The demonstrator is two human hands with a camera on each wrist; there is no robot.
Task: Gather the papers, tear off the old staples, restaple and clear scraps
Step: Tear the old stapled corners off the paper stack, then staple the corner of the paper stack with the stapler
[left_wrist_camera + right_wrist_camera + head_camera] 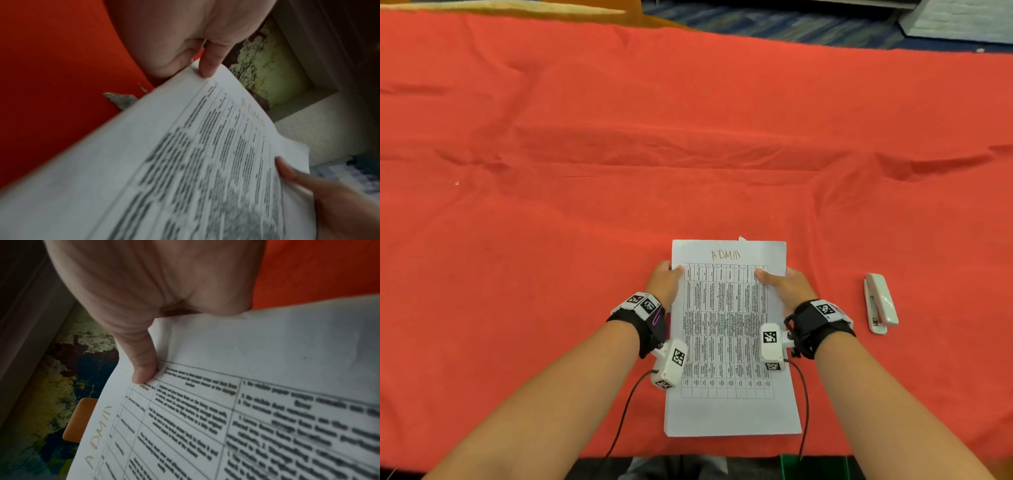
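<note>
In the head view, a stack of papers (729,342) is seen near the front edge of a table covered with a red cloth (585,154). The word "ADMIN" is written by hand at the top of the first sheet, above a printed table. The stack is held at its upper part from both sides: the left hand (666,279) at the left edge, the right hand (784,284) at the right edge. Each thumb is laid on the top sheet; the other fingers are hidden behind the paper. A white stapler (880,303) lies on the cloth to the right, well apart from the papers. A small white scrap (742,238) is seen just at the top edge of the stack.

In the left wrist view, the left thumb (207,65) is pressed on the edge of the top sheet, so the papers (185,162) are pinched. A torn scrap (121,99) lies on the cloth beside the stack.

In the right wrist view, the right thumb (141,366) is pressed on the sheet beside the printed table. Whether the other fingers are spread cannot be told.
</note>
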